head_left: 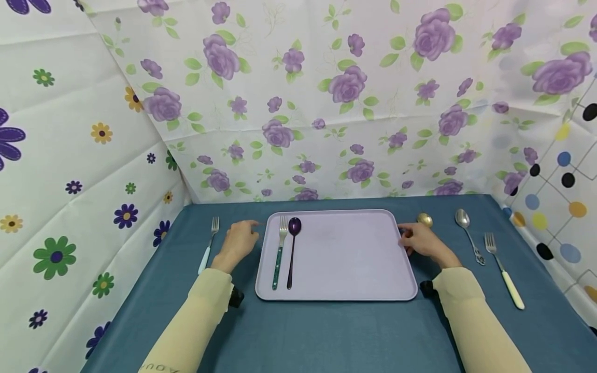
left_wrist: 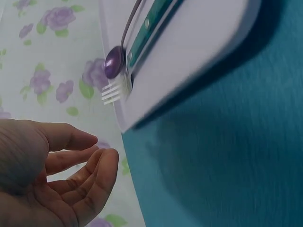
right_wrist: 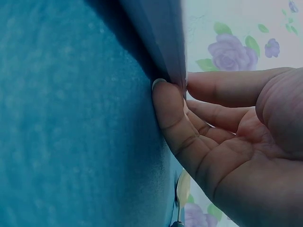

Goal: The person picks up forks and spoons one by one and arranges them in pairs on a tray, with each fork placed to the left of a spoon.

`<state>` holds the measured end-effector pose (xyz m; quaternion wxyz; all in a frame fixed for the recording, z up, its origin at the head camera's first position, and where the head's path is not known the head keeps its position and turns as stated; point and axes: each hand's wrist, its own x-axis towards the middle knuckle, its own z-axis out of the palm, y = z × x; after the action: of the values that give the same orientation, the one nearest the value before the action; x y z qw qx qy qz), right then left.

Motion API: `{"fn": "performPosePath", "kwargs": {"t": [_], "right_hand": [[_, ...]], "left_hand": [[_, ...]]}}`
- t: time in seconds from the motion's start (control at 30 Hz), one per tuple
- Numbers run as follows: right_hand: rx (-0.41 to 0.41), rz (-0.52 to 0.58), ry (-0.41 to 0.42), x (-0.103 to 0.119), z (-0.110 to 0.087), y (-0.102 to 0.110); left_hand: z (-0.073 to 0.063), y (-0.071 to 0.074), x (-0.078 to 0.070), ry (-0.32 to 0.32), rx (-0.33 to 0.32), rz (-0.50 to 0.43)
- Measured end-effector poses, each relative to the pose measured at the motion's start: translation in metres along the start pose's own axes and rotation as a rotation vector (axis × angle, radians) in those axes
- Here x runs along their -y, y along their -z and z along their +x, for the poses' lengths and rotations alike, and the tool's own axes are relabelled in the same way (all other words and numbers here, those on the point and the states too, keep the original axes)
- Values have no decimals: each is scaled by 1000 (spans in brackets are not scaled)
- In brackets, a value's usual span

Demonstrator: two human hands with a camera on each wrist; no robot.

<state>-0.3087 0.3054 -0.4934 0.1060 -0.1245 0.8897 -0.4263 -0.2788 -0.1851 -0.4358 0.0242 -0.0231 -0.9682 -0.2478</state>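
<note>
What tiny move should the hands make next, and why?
I'd guess the left hand should reach the left edge of the tray. The right hand touches the right edge, but the left one is apart from it; two hands might steady the fork and spoon on it.

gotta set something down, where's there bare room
Free: the tray between purple spoon and right hand; the table on the near side, between the sleeves. Crowded: the tray's left end, with that spoon and green-handled fork; right of the tray, gold spoon, silver spoon, cream-handled fork.
</note>
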Motion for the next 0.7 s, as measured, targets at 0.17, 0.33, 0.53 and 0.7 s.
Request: {"fn": "performPosePath", "kwargs": {"t": [0.17, 0.33, 0.53, 0.7], "right_hand": [[2, 7, -2, 2, 0, -1], [1, 5, -11, 2, 0, -1], [0, 13, -6, 4, -2, -1], [5, 13, -5, 5, -3, 0]], "left_hand": [[1, 8, 12, 28, 13, 15], [2, 13, 25, 35, 9, 47], [1, 20, 37, 46, 8, 60], [1, 24, 43, 62, 15, 61]]}}
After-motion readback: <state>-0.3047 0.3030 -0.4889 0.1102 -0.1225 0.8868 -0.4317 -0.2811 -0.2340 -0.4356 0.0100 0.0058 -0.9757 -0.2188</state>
